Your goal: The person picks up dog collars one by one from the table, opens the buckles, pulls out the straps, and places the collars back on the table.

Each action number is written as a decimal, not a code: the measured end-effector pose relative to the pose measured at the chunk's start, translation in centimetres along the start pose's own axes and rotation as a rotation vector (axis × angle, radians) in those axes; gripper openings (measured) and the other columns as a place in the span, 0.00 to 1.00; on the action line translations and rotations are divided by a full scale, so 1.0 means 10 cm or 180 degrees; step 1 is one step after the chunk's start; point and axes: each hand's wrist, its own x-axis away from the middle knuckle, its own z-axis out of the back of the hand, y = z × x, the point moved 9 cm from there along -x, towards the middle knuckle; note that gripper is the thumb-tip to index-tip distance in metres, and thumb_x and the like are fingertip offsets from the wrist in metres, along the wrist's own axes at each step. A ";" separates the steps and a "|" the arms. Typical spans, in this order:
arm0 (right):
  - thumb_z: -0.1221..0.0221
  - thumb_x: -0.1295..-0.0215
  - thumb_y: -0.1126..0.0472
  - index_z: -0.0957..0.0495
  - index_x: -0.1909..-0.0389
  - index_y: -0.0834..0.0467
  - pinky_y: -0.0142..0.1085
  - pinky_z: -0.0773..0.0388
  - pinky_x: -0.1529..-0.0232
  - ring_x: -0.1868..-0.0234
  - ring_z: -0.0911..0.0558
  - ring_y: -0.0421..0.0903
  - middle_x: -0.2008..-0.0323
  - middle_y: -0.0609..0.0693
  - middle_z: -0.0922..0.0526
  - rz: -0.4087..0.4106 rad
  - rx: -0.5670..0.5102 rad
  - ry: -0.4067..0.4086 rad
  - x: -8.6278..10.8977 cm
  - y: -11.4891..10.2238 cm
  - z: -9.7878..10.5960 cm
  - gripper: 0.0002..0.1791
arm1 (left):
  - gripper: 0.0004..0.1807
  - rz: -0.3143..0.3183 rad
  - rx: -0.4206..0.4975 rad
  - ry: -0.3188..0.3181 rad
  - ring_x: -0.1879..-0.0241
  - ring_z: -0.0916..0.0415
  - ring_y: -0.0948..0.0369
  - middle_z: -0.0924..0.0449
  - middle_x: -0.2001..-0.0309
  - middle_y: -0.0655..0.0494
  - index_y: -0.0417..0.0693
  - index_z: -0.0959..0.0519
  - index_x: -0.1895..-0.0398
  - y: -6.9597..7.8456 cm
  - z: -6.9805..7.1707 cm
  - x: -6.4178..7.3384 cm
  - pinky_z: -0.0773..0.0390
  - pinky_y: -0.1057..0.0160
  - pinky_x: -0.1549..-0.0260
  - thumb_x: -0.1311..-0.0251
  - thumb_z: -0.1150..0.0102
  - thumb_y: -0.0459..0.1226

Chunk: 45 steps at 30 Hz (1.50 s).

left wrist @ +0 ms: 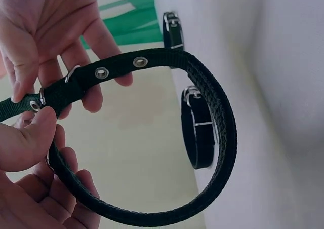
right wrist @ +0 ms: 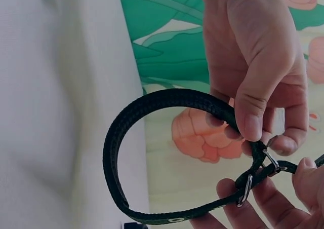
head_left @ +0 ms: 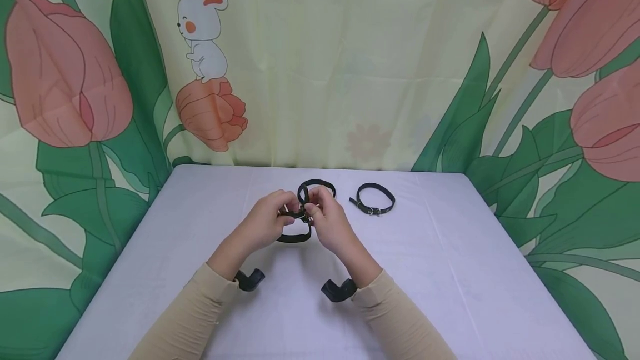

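Note:
Both hands hold one dark buckle collar (head_left: 294,238) above the table, its loop hanging below the fingers. It has metal eyelets, a D-shaped ring and a buckle (right wrist: 271,160). My left hand (head_left: 268,219) pinches the band beside the buckle, thumb (right wrist: 253,125) pressed on it. My right hand (head_left: 330,221) pinches the strap's free end (left wrist: 12,109), which passes through the metal hardware. A second dark collar (head_left: 325,183) stands as a ring on the cloth just beyond the hands. To the right of it is a third collar (head_left: 391,198), its buckle towards me.
A white cloth covers the table (head_left: 450,293). Black curved mounts (head_left: 251,280) sit under both wrists, above the cloth. A curtain (head_left: 340,71) printed with tulips and a rabbit hangs behind the table's far edge.

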 end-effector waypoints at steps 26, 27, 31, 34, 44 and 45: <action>0.32 0.27 0.62 0.20 0.46 0.49 0.43 0.16 0.53 0.52 0.13 0.48 0.54 0.51 0.14 0.0048 0.0048 0.0015 0.00 -0.04 0.02 0.13 | 0.16 -0.0058 0.0276 0.0592 0.61 0.18 0.59 0.15 0.62 0.55 0.49 0.20 0.52 -0.01 0.15 0.06 0.17 0.59 0.57 0.37 0.28 0.25; 0.31 0.29 0.63 0.20 0.45 0.50 0.44 0.15 0.53 0.52 0.13 0.48 0.54 0.51 0.14 0.0028 0.0031 0.0013 0.01 -0.03 0.02 0.15 | 0.16 -0.0056 0.0285 0.0600 0.61 0.18 0.59 0.15 0.62 0.55 0.48 0.19 0.52 -0.01 0.16 0.06 0.17 0.59 0.57 0.37 0.28 0.25; 0.29 0.33 0.68 0.20 0.44 0.50 0.45 0.14 0.50 0.52 0.12 0.48 0.53 0.51 0.12 -0.0018 0.0000 0.0012 0.00 0.00 0.03 0.20 | 0.16 0.0004 0.0295 0.0658 0.61 0.19 0.59 0.14 0.62 0.55 0.49 0.17 0.50 -0.04 0.17 0.06 0.18 0.58 0.56 0.37 0.28 0.25; 0.29 0.35 0.72 0.21 0.43 0.51 0.45 0.13 0.49 0.52 0.11 0.48 0.53 0.52 0.12 -0.0013 0.0003 -0.0005 -0.01 0.03 0.02 0.23 | 0.18 0.0011 0.0311 0.0717 0.60 0.18 0.59 0.13 0.62 0.55 0.49 0.17 0.47 -0.05 0.19 0.07 0.17 0.58 0.55 0.36 0.28 0.26; 0.32 0.36 0.76 0.20 0.46 0.53 0.43 0.12 0.49 0.54 0.11 0.47 0.56 0.52 0.11 0.0056 0.0092 -0.0002 -0.01 0.07 0.03 0.22 | 0.20 0.0044 0.0465 0.0739 0.57 0.16 0.58 0.11 0.60 0.55 0.49 0.17 0.44 -0.09 0.20 0.09 0.16 0.56 0.52 0.37 0.27 0.26; 0.32 0.35 0.76 0.20 0.46 0.54 0.43 0.12 0.49 0.54 0.11 0.47 0.56 0.52 0.11 0.0053 0.0113 0.0002 -0.01 0.07 0.03 0.21 | 0.20 0.0061 0.0485 0.0734 0.57 0.16 0.58 0.11 0.59 0.54 0.49 0.17 0.43 -0.09 0.21 0.09 0.16 0.55 0.51 0.37 0.27 0.26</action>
